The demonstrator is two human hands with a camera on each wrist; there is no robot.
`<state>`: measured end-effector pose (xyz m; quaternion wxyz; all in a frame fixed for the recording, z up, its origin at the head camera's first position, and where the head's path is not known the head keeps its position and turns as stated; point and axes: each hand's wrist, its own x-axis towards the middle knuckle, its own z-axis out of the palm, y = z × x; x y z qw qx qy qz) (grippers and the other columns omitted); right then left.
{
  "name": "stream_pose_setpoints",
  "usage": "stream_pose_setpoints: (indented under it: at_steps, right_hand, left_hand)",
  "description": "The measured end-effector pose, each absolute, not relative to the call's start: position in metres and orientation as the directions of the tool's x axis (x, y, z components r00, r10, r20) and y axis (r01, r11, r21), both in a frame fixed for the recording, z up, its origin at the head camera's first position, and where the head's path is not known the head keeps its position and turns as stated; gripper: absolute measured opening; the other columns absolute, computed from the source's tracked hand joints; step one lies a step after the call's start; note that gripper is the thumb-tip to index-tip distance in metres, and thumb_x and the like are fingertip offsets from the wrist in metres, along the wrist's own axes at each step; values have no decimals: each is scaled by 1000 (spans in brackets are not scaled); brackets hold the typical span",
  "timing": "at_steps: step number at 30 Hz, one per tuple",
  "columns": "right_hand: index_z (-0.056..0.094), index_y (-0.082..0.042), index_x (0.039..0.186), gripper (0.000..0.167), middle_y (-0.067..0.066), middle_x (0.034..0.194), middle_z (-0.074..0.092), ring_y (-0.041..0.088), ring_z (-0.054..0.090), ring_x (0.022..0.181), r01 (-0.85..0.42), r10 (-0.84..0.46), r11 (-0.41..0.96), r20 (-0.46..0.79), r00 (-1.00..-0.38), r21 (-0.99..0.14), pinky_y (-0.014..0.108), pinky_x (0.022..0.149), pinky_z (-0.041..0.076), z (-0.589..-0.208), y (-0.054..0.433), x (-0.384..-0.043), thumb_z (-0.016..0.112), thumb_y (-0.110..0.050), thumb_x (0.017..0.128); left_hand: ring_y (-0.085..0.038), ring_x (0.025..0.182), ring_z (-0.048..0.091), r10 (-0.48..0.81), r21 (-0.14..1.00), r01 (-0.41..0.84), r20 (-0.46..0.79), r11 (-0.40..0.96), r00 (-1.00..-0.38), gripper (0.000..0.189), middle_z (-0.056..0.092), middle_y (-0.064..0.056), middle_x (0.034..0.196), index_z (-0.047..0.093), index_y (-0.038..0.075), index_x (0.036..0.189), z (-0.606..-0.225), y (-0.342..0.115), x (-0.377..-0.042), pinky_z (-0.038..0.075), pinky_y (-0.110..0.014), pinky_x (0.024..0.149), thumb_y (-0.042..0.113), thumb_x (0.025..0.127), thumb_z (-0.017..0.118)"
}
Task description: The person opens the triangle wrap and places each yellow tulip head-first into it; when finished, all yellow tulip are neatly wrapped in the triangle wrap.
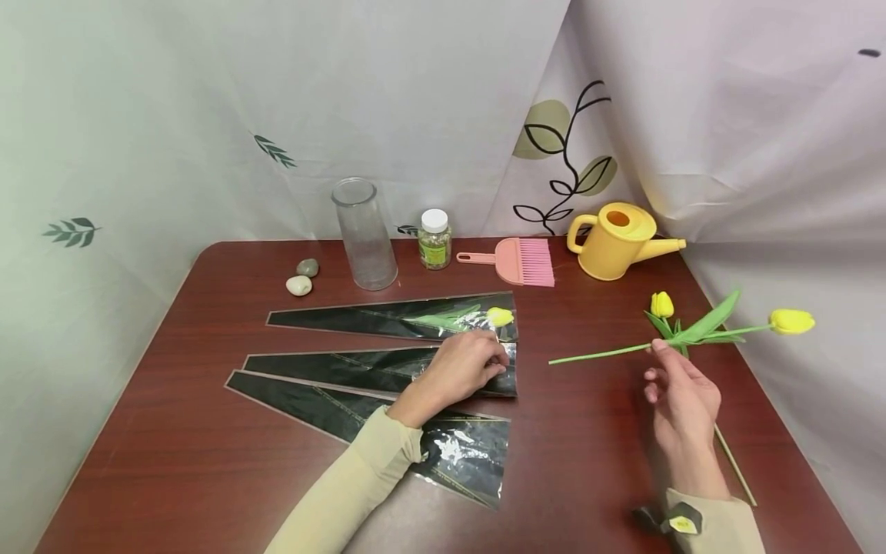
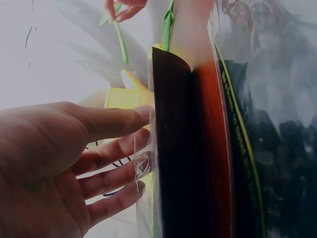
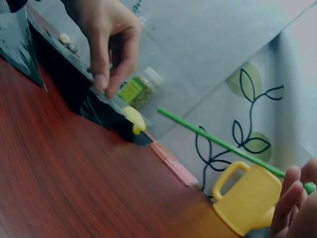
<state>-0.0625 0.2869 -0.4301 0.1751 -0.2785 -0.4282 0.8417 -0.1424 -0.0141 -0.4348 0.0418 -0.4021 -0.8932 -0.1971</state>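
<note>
in the head view, we see three dark, shiny sleeves on the red-brown tabletop [image 1: 571, 462]. the top sleeve [image 1: 346, 317] has a yellow tulip [image 1: 497, 316] inside, near its right end. the left hand [image 1: 462, 365] is over the wide end of the middle sleeve [image 1: 325, 367], just right of the middle of the frame. the bottom sleeve [image 1: 477, 454] lies partly under the left arm. at the right of the frame, the right hand [image 1: 685, 400] holds a long tulip [image 1: 706, 322], its grip pinched on the green stem. that flower points right. another tulip [image 1: 662, 305] lies behind that hand on the tabletop. along the back, from left to right, we find two stones [image 1: 303, 277], a clear vase [image 1: 367, 242], a jar [image 1: 434, 245], a pink brush [image 1: 519, 261] and a yellow watering can [image 1: 612, 242].

in the left wrist view, we see the left thumb and fingertips pinching the clear edge of the middle sleeve. at the top, the right hand holds a green stem.

in the right wrist view, we see the left thumb and finger at the sleeve's edge, upper left. the right hand's fingers and the green stem are at lower right.
</note>
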Motion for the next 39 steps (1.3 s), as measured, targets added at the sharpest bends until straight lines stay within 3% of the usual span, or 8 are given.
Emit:
stream_pose_setpoints:
  at_steps: [9,21,34,39]
  right_hand:
    - [77,-4,92,22,5,89,74,11,55,47,48,563,-528,-391,-728,-848,21,34,32,-439,271,-63,87,-15,75]
    - [76,-6,88,16,2,85,73,5,44,40,87,550,-481,-377,-745,-872,17,30,25,-451,226,-66,84,-16,78]
    - [76,-9,93,18,3,94,74,1,39,39,235,337,-506,-441,-832,-830,15,32,22,-457,169,-66,80,-23,83]
    - [76,-9,92,17,2,83,72,0,38,38,315,250,-522,-495,-832,-793,15,32,21,-454,157,-65,80,-23,83]
  left_hand:
    - [-9,85,61,677,330,723,262,607,-688,4,61,11,89,77,23,90,-433,-15,-140,50,-30,70,25,89,74]
    - [-8,85,60,680,290,759,335,584,-651,5,61,10,88,77,22,92,-431,-12,-137,49,-27,73,26,89,74]
    - [-10,85,60,674,284,757,345,589,-653,6,61,9,89,77,22,92,-427,-11,-136,49,-27,75,26,90,73]
    - [-10,85,60,683,269,761,335,590,-649,6,61,9,88,77,22,93,-426,-9,-136,49,-28,75,25,91,72]
